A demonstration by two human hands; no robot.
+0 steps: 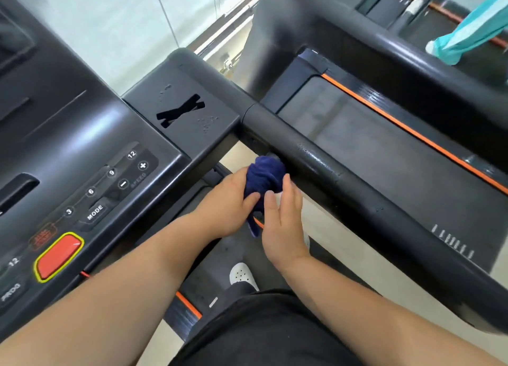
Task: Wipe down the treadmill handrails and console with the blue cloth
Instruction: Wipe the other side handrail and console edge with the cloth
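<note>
Since the blue cloth [265,174] is looking soft and light, the left hand [228,203] is gripping its bunched middle; the right hand [283,217], fingers straight, is touching it.

- The pale floor [338,236] shows as a strip between two treadmills, and again at the lower edge of the view.
- The near treadmill deck [217,258] stands on it, dark, with an orange stripe [189,305] along one edge.
- A white perforated shoe [242,276] rests on that deck.
- The neighbouring treadmill [357,140] stands on the floor alongside, its grey belt bordered by an orange line [412,131].
</note>
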